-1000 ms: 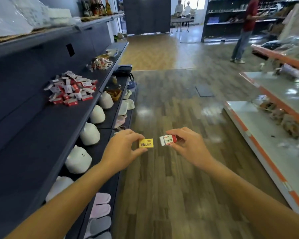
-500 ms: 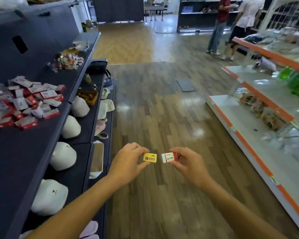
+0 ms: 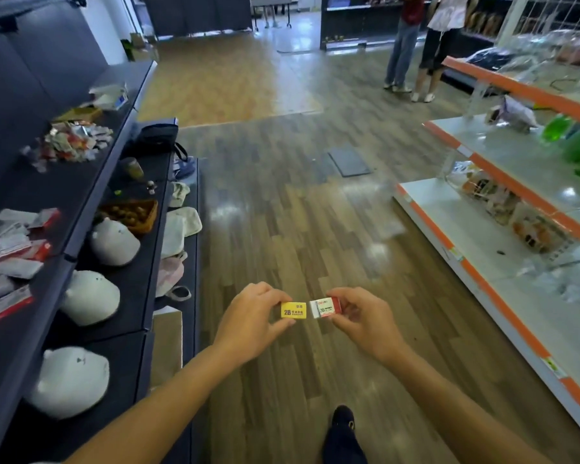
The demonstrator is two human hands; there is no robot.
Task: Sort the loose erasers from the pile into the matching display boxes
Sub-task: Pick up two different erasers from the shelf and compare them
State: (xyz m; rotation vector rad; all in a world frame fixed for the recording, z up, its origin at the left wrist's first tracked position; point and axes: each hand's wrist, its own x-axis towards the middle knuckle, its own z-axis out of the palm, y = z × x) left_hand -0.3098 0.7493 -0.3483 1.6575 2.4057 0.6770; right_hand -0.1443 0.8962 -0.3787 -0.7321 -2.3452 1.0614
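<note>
Left hand [image 3: 252, 324] pinches a yellow eraser [image 3: 293, 310]; right hand [image 3: 365, 321] pinches a red-and-white eraser [image 3: 325, 307], ends nearly touching.

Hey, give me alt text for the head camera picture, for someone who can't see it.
Over a wooden shop aisle, the left hand pinches a yellow eraser and the right hand a red and white eraser, held side by side. A pile of loose erasers lies on the dark shelf at left.
</note>
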